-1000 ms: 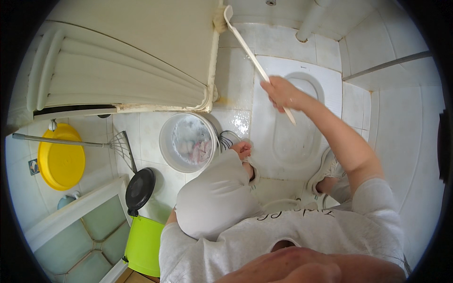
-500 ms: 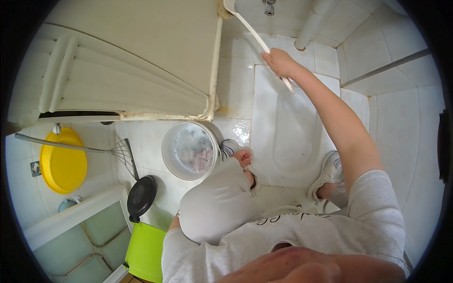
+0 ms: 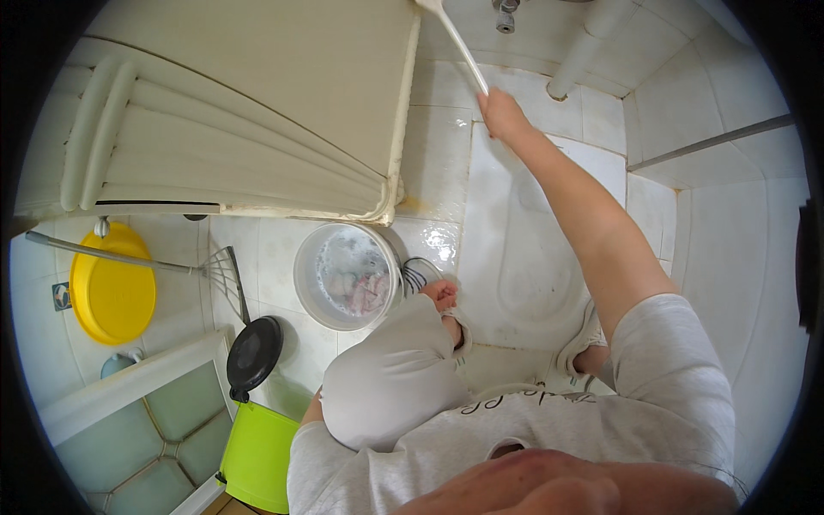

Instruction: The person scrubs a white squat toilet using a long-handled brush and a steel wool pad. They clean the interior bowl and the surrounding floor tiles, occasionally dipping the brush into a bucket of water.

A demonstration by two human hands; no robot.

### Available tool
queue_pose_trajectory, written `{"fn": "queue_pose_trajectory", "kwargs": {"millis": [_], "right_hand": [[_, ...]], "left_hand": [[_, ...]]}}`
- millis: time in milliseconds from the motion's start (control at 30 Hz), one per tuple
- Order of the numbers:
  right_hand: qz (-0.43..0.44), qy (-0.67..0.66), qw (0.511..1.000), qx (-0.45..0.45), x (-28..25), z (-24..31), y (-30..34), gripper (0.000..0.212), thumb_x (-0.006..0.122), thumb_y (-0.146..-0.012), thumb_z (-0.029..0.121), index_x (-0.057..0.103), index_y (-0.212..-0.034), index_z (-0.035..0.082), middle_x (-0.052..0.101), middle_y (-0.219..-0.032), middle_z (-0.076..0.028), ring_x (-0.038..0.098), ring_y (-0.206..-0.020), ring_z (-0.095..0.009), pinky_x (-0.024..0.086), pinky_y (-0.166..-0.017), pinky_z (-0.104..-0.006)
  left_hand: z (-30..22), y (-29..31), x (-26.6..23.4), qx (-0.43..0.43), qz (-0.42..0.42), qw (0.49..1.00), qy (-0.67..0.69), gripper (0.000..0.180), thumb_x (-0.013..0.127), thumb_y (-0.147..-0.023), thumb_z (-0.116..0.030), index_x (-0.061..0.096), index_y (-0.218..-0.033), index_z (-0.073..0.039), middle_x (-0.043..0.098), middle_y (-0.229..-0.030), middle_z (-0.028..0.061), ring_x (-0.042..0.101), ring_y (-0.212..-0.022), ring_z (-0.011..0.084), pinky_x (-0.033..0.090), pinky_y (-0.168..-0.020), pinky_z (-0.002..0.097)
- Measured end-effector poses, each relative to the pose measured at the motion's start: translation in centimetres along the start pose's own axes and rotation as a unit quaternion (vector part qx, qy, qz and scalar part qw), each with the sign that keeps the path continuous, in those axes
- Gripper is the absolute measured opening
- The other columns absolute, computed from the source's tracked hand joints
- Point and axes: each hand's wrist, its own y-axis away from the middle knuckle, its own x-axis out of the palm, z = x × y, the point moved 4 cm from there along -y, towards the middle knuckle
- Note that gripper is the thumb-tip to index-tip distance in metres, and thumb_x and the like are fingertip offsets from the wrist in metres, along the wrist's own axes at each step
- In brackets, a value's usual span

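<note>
Left hand (image 3: 442,294) curled by the knee, can't tell how tight; bucket (image 3: 309,298) at its 9. Right hand (image 3: 505,116) clenched round white brush (image 3: 463,53), head at 11, just beside cabinet (image 3: 283,94) edge. Bare tile (image 3: 436,154) between cabinet and squat pan (image 3: 536,266). Versus earlier: bristles left view.

Bright light glares off the tiled floor (image 3: 439,244).
</note>
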Motion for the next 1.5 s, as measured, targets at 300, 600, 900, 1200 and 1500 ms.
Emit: {"fn": "queue_pose_trajectory", "kwargs": {"millis": [300, 600, 900, 1200, 1500], "right_hand": [[-0.112, 0.009, 0.988, -0.110, -5.5, 0.9, 1.9, 0.024, 0.052, -0.089, 0.025, 0.055, -0.093, 0.001, 0.060, -0.076, -0.020, 0.060, -0.063, -0.033, 0.048, -0.057, -0.0439], [0.109, -0.310, 0.938, 0.112, -2.0, 1.5, -0.6, 0.032, 0.041, -0.093, 0.029, 0.059, -0.096, 0.002, 0.056, -0.068, -0.009, 0.056, -0.049, -0.019, 0.048, -0.045, -0.0327], [-0.105, -0.032, 0.994, -0.008, -3.3, -2.3, 1.7, 0.040, 0.037, -0.092, 0.030, 0.058, -0.083, -0.002, 0.059, -0.082, -0.026, 0.057, -0.083, -0.041, 0.044, -0.076, -0.0476], [-0.010, 0.082, 0.996, 0.020, -1.6, -1.7, -2.8, 0.046, 0.032, -0.095, 0.034, 0.058, -0.088, -0.003, 0.061, -0.089, -0.025, 0.057, -0.085, -0.041, 0.044, -0.077, -0.0479], [-0.096, 0.027, 0.995, -0.020, -3.8, 2.1, -2.7, 0.044, 0.036, -0.094, 0.034, 0.059, -0.087, -0.003, 0.062, -0.085, -0.024, 0.059, -0.081, -0.041, 0.046, -0.074, -0.0478]], "left_hand": [[-1.5, 0.8, 0.5, -0.060, -0.038, 0.997, -0.042, 0.024, 0.059, -0.084, -0.006, 0.051, -0.105, 0.001, 0.059, -0.085, 0.0076, 0.059, -0.076, 0.0133, 0.050, -0.069, 0.0261], [2.9, 1.3, -1.4, -0.013, -0.012, 1.000, 0.012, 0.022, 0.059, -0.085, -0.007, 0.051, -0.104, 0.000, 0.059, -0.086, 0.0073, 0.059, -0.076, 0.0131, 0.050, -0.070, 0.0261], [-0.7, 1.4, 0.5, -0.080, -0.037, 0.996, -0.029, 0.020, 0.056, -0.086, -0.006, 0.050, -0.104, 0.000, 0.059, -0.087, 0.0074, 0.058, -0.078, 0.0124, 0.049, -0.071, 0.0256], [-1.2, 0.4, 0.5, -0.085, 0.003, 0.996, -0.024, 0.023, 0.055, -0.087, -0.007, 0.048, -0.108, 0.000, 0.059, -0.087, 0.0081, 0.059, -0.078, 0.0131, 0.049, -0.071, 0.0254], [-0.4, 0.7, 0.4, -0.030, -0.004, 0.999, -0.011, 0.020, 0.055, -0.086, -0.006, 0.050, -0.105, 0.001, 0.060, -0.084, 0.0082, 0.059, -0.076, 0.0128, 0.049, -0.069, 0.0256]]}}
